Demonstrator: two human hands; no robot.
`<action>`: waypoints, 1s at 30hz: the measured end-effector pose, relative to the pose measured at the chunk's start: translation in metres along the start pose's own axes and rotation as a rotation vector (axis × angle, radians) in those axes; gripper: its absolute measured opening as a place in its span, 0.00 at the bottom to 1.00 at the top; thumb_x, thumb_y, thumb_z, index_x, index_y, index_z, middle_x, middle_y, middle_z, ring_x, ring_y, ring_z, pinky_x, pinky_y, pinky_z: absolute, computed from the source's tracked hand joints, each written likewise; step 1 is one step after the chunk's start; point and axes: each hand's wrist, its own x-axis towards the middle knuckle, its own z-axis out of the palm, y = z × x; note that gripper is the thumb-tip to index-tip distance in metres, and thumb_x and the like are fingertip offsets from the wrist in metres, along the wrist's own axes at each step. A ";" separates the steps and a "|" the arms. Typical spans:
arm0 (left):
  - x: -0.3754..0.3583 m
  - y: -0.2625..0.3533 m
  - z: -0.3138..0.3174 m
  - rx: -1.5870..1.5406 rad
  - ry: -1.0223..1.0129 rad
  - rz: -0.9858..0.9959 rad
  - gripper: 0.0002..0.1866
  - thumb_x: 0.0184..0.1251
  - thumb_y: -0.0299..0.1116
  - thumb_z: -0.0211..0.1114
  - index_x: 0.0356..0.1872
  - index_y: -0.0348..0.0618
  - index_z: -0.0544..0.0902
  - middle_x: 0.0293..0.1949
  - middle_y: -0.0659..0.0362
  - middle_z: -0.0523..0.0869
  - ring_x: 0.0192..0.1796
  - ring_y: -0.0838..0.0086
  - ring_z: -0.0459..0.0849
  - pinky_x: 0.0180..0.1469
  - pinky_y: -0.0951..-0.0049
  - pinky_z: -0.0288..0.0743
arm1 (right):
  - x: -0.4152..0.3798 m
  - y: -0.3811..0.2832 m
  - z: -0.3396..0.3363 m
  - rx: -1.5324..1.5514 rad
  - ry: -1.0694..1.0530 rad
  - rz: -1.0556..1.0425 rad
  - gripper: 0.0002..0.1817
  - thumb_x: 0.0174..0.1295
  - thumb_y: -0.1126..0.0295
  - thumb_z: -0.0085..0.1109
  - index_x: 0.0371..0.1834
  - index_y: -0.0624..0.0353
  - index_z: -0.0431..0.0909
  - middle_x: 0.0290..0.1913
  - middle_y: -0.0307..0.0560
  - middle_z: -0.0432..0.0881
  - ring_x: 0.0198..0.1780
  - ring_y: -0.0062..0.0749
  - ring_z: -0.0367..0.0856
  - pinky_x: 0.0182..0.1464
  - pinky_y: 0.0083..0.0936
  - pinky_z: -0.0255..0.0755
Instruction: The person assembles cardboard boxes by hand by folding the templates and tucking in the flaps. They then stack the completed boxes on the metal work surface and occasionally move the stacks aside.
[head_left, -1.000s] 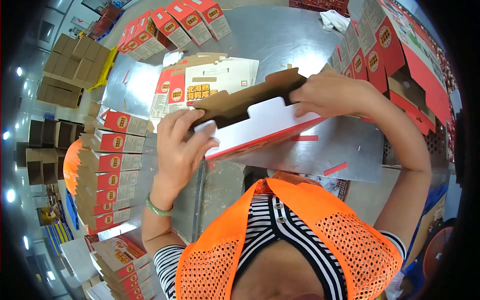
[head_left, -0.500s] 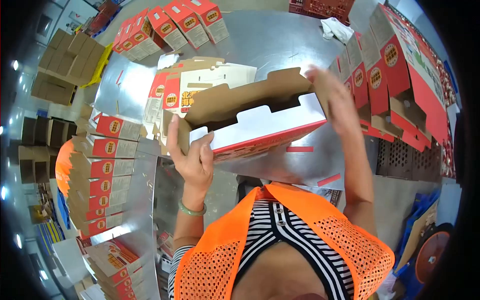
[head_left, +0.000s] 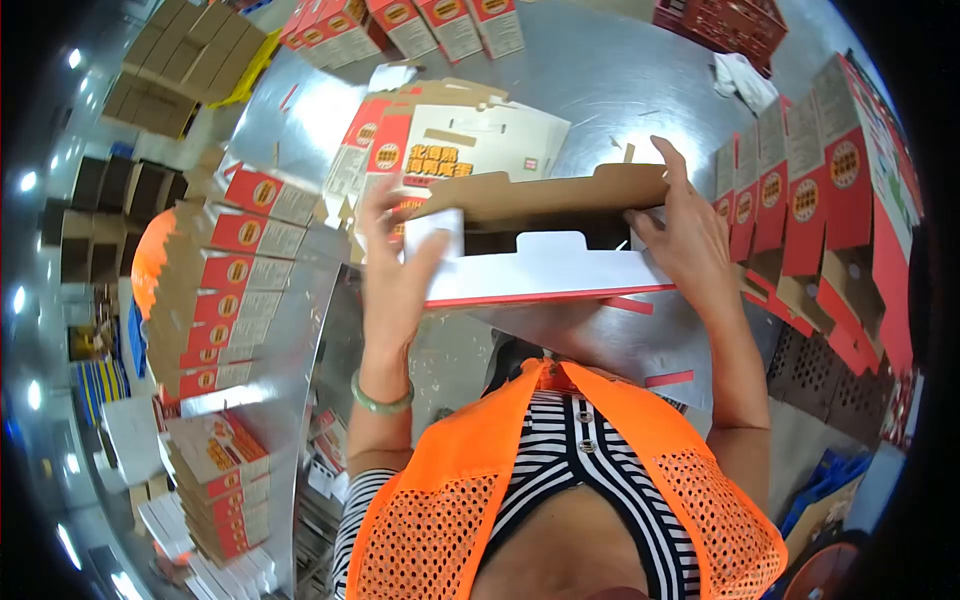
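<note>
An open cardboard box [head_left: 550, 272], white and red on the near side and brown inside, lies between my two hands above the metal table. At its left end is my left hand [head_left: 395, 275], blurred, with the thumb against a small white flap [head_left: 434, 236] and the fingers spread at the outer side. My right hand [head_left: 688, 232] is on the right end, its thumb inside the rim and its index finger raised, gripping the end wall. Behind the box lie flat printed cardboard sheets [head_left: 490, 140].
Red and white boxes stand at the table's back [head_left: 590, 70], at the right [head_left: 800, 190] and in a row at the left [head_left: 235, 270]. A white cloth [head_left: 742, 80] lies near a red crate [head_left: 725, 28]. Red strips [head_left: 670, 379] lie near the front edge.
The view has shifted. The box is more level and its near wall faces me. My right hand has come onto the right end; the left-end flap has moved under my left thumb.
</note>
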 end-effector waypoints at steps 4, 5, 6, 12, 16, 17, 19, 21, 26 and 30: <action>0.013 -0.005 -0.009 -0.018 -0.277 -0.055 0.38 0.57 0.26 0.72 0.70 0.43 0.65 0.57 0.52 0.75 0.59 0.67 0.74 0.62 0.68 0.71 | 0.000 0.012 0.012 0.427 -0.020 -0.106 0.30 0.59 0.70 0.68 0.67 0.57 0.72 0.55 0.59 0.84 0.56 0.49 0.83 0.56 0.37 0.76; 0.018 -0.010 -0.012 -0.038 -0.373 -0.082 0.38 0.57 0.26 0.73 0.69 0.42 0.65 0.55 0.52 0.77 0.58 0.67 0.75 0.62 0.68 0.71 | -0.001 0.010 0.011 0.428 -0.030 -0.115 0.30 0.59 0.70 0.68 0.67 0.57 0.72 0.55 0.59 0.84 0.56 0.49 0.83 0.56 0.37 0.76; 0.020 -0.010 -0.010 0.163 -0.310 -0.037 0.36 0.57 0.26 0.74 0.67 0.40 0.67 0.53 0.52 0.81 0.56 0.65 0.80 0.60 0.67 0.73 | -0.002 0.005 0.008 0.559 -0.009 -0.228 0.25 0.64 0.65 0.66 0.64 0.58 0.76 0.55 0.57 0.83 0.58 0.45 0.81 0.61 0.36 0.72; 0.025 0.017 0.008 0.532 -0.136 0.338 0.27 0.55 0.26 0.73 0.58 0.38 0.78 0.51 0.50 0.86 0.57 0.57 0.84 0.58 0.63 0.76 | 0.010 0.038 0.015 1.002 -0.099 -0.443 0.31 0.76 0.42 0.44 0.55 0.60 0.84 0.56 0.50 0.83 0.61 0.39 0.76 0.69 0.37 0.63; 0.038 -0.009 -0.007 0.027 -0.320 0.545 0.17 0.57 0.28 0.72 0.48 0.37 0.82 0.54 0.50 0.83 0.58 0.59 0.82 0.60 0.63 0.74 | 0.016 0.036 0.000 1.039 -0.279 -0.291 0.21 0.76 0.53 0.50 0.50 0.60 0.83 0.55 0.48 0.82 0.61 0.38 0.74 0.68 0.35 0.63; 0.043 -0.014 -0.008 0.015 -0.329 0.547 0.17 0.57 0.28 0.72 0.48 0.37 0.82 0.54 0.50 0.83 0.58 0.59 0.82 0.60 0.63 0.74 | 0.018 0.032 -0.003 0.962 -0.404 -0.251 0.17 0.74 0.57 0.55 0.49 0.60 0.82 0.55 0.47 0.81 0.61 0.37 0.73 0.67 0.34 0.64; 0.049 -0.016 -0.007 0.121 -0.385 0.354 0.16 0.58 0.29 0.73 0.45 0.37 0.80 0.57 0.50 0.80 0.61 0.59 0.77 0.63 0.64 0.70 | 0.015 0.016 -0.007 0.765 -0.342 -0.278 0.14 0.66 0.66 0.61 0.52 0.59 0.78 0.55 0.48 0.80 0.59 0.39 0.73 0.64 0.34 0.66; 0.046 -0.004 -0.005 0.274 -0.432 0.284 0.19 0.58 0.32 0.74 0.47 0.40 0.77 0.58 0.48 0.79 0.62 0.58 0.74 0.63 0.64 0.68 | 0.021 0.010 -0.011 0.456 -0.359 -0.335 0.22 0.59 0.66 0.63 0.57 0.56 0.76 0.61 0.49 0.76 0.60 0.41 0.72 0.66 0.34 0.65; 0.056 0.018 0.000 0.548 -0.651 0.175 0.26 0.59 0.34 0.74 0.57 0.45 0.74 0.52 0.48 0.80 0.56 0.54 0.76 0.58 0.61 0.71 | 0.025 0.000 -0.014 0.167 -0.466 -0.366 0.32 0.53 0.67 0.66 0.66 0.50 0.74 0.59 0.48 0.79 0.57 0.48 0.72 0.62 0.38 0.66; 0.059 0.012 0.012 0.856 -0.682 0.257 0.27 0.61 0.33 0.71 0.62 0.44 0.75 0.56 0.47 0.81 0.61 0.54 0.77 0.62 0.61 0.71 | 0.020 -0.006 0.005 -0.078 -0.322 -0.373 0.30 0.55 0.72 0.64 0.65 0.51 0.76 0.58 0.48 0.80 0.57 0.48 0.72 0.61 0.39 0.67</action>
